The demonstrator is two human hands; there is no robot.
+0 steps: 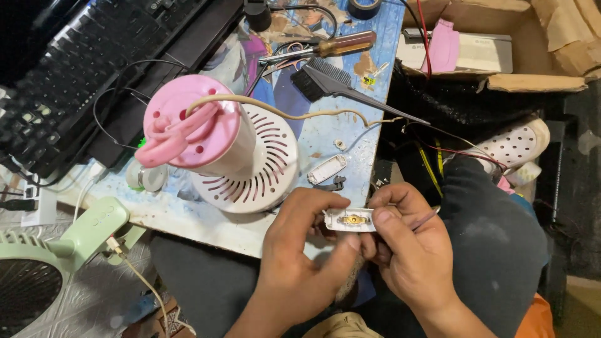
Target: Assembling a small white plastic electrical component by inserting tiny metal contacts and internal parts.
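Cluttered workbench (325,134): both hands, left hand (300,250) and right hand (410,250), pinch an opened white switch housing (350,220) just below the pink-and-white fan (219,147). Steady grip keeps brass contacts seated.

A worn blue table (350,144) with chipped paint is crammed into a dim corner. A black keyboard (69,69) is propped at one end, a torn cardboard box (538,81) at the other, and patterned floor (87,300) is seen below.

Torn brown cardboard box (532,81) top right; white rectangular package (482,53) inside.
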